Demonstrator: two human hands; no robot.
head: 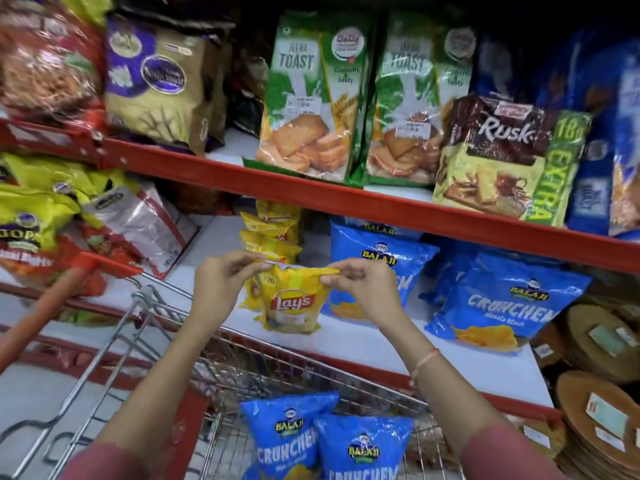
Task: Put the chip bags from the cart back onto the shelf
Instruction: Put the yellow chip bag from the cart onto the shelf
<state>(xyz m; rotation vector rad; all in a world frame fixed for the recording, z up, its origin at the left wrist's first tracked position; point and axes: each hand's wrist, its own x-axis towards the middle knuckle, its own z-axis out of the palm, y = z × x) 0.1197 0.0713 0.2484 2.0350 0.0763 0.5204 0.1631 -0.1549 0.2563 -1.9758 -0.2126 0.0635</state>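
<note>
**Op:** Fingertips first: my left hand (225, 271) and right hand (356, 275) each pinch a top corner of the yellow Lay's bag (291, 303), both grips clenched on its seal. It hangs upright, its bottom edge at or just above the white shelf (381, 337), directly in front of the yellow Lay's row (270, 237).

**Spotter:** Which step?

**Op:** Placing, I'd say. Next I need to set it down against that row and let go. Two blue Balaji bags (325, 441) wait in the cart (145, 306) below.
</note>
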